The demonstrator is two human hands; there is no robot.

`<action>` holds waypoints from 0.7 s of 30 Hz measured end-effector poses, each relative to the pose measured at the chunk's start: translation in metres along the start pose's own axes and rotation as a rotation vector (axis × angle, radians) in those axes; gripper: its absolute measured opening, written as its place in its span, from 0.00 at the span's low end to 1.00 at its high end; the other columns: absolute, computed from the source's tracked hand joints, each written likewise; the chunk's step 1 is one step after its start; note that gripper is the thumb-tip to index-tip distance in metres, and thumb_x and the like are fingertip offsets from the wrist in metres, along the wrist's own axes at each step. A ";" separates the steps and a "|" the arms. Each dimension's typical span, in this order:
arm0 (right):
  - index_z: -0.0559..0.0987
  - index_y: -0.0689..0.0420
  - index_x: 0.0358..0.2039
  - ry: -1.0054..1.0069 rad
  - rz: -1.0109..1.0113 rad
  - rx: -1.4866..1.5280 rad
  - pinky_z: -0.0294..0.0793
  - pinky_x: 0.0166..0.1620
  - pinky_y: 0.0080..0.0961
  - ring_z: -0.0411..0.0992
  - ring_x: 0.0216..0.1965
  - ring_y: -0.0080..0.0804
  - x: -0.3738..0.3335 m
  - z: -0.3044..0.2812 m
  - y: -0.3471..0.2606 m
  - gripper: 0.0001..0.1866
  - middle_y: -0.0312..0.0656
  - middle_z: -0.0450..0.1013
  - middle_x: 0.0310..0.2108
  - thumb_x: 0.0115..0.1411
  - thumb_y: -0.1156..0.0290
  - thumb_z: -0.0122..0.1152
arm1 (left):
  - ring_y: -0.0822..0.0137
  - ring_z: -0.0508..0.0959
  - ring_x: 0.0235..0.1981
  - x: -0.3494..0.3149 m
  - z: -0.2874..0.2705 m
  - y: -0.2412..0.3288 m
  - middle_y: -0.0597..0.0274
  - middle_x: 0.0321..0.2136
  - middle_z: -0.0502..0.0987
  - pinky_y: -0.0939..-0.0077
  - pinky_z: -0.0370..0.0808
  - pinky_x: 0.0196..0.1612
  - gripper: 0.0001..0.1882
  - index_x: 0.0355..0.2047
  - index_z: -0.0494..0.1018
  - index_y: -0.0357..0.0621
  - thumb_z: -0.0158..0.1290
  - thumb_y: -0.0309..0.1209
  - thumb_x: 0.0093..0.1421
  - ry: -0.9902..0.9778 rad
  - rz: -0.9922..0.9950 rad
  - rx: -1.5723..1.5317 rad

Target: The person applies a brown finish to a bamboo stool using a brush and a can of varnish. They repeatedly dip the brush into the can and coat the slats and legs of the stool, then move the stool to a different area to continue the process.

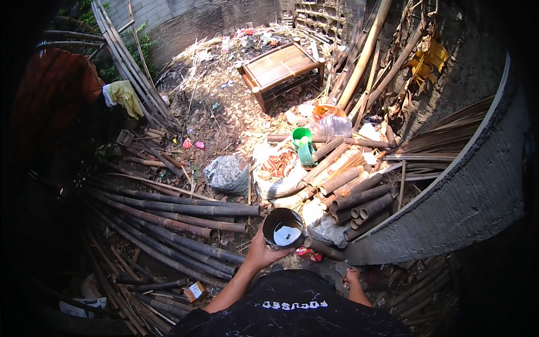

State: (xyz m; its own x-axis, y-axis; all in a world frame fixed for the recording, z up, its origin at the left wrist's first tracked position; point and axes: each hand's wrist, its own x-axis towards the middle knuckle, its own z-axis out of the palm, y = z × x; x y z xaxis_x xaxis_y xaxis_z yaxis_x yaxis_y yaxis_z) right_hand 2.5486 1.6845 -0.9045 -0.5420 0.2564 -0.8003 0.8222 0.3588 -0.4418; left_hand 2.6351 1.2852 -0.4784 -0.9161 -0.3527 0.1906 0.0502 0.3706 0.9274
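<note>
dark container [283, 216] — clamped in left hand [259, 254], seemingly not yet empty. right hand [352, 277], right of container: curled, grip unclear. bamboo poles [224, 210], left of container — none in hand.

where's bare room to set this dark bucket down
The bamboo bench top looks bare, between leaf litter and leaning poles; a grey ground patch shows left of the right hand. Crowded: bamboo poles left of the dark bucket, cut bamboo beyond, rightward.
</note>
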 end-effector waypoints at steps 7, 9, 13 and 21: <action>0.75 0.50 0.43 -0.050 0.020 0.209 0.78 0.28 0.34 0.73 0.23 0.29 -0.038 -0.061 -0.083 0.16 0.34 0.71 0.26 0.67 0.50 0.58 | 0.62 0.77 0.52 -0.003 -0.018 -0.008 0.51 0.50 0.78 0.66 0.73 0.57 0.45 0.59 0.66 0.35 0.75 0.33 0.42 0.023 -0.021 -0.013; 0.75 0.51 0.42 0.029 -0.068 0.188 0.76 0.23 0.28 0.73 0.21 0.26 -0.049 -0.087 -0.114 0.15 0.34 0.72 0.25 0.67 0.53 0.57 | 0.62 0.77 0.52 0.000 -0.016 -0.013 0.51 0.50 0.78 0.66 0.73 0.57 0.45 0.59 0.66 0.35 0.75 0.33 0.41 0.006 -0.017 -0.039; 0.74 0.54 0.41 0.176 -0.215 0.136 0.71 0.18 0.21 0.72 0.17 0.23 -0.071 -0.128 -0.163 0.13 0.37 0.74 0.23 0.68 0.57 0.56 | 0.62 0.77 0.53 0.003 -0.016 -0.009 0.51 0.51 0.78 0.66 0.73 0.57 0.45 0.58 0.66 0.35 0.76 0.33 0.41 -0.026 0.008 -0.074; 0.74 0.53 0.39 0.162 -0.324 0.225 0.70 0.15 0.22 0.71 0.13 0.24 -0.109 -0.122 -0.179 0.12 0.38 0.75 0.21 0.68 0.57 0.56 | 0.62 0.78 0.52 -0.001 -0.027 -0.017 0.52 0.50 0.79 0.67 0.73 0.56 0.44 0.58 0.67 0.35 0.76 0.35 0.41 0.012 0.011 -0.078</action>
State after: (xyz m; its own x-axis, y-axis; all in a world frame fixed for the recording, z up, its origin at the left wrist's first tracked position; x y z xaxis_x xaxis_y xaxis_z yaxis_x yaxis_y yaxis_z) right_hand 2.4396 1.7022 -0.6885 -0.7839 0.3072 -0.5396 0.6129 0.2436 -0.7516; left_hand 2.6462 1.2561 -0.4862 -0.9104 -0.3600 0.2040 0.0910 0.3066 0.9475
